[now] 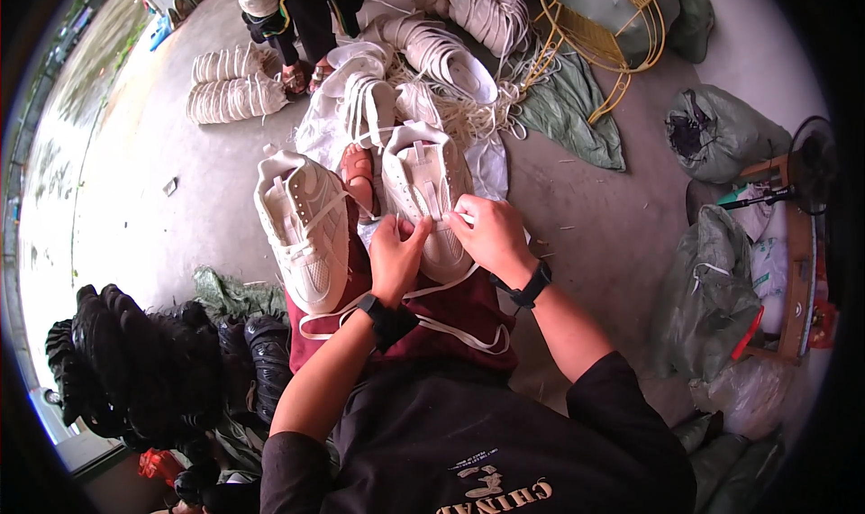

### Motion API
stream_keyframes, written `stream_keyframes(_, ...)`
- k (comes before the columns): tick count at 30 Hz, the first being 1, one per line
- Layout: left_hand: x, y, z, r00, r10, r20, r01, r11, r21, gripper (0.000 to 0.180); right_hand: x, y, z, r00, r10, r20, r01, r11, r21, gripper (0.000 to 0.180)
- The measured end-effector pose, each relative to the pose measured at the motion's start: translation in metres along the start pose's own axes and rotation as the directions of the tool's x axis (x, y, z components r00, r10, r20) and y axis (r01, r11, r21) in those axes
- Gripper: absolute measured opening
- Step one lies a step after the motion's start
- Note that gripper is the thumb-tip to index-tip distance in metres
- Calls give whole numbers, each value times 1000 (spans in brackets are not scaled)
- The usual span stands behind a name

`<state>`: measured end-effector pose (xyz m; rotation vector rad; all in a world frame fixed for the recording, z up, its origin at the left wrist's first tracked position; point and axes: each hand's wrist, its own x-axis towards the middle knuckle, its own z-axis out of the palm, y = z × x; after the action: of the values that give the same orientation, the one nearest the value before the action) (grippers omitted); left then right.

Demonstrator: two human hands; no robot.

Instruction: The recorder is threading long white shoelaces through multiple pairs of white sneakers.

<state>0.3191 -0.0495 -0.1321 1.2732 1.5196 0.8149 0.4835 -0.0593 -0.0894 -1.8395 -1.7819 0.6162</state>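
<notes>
Two white sneakers rest on my lap over dark red cloth, toes toward me. The right sneaker [420, 164] has both my hands at its lower eyelets. My left hand [397, 260] pinches at the near side of the opening, thumb against the fingers. My right hand [491, 235] is closed in a pinch on the shoelace at the opposite eyelets. Loose ends of the white shoelace [478, 341] trail across the dark red cloth [432, 320]. The left sneaker [305, 230] stands beside it untouched, with lace across its lower eyelets and one strand running toward the right sneaker.
Ahead lie stacked white shoe uppers [450, 63], rope-like bundles [236, 98] and a yellow chair frame [644, 27]. A person's legs [309, 27] stand behind them. Black bundles [135, 361] sit at left; green sacks [716, 289] and a wooden frame [797, 262] stand at right.
</notes>
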Motion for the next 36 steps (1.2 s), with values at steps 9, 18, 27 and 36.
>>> stream_keyframes(9, -7, -10, -1, 991, 127, 39, -122, 985, -124, 28, -1, -7, -5, 990, -102, 94, 110, 991, -82, 19)
stream_keyframes(18, -19, 11, -2, 950, 311, 3, -310, 944, 118, 16, 1, -10, 5, 992, -99, 75, 111, 978, -178, 26)
stream_keyframes(27, -14, 6, -3, 912, 410, -4, -404, 900, 166, 11, 0, 21, 6, 998, 8, 64, -3, 997, -82, 46)
stream_keyframes(36, -18, 3, -10, 939, 343, -13, -335, 924, 184, 18, 4, 29, -2, 977, 36, 212, -55, 995, 81, 49)
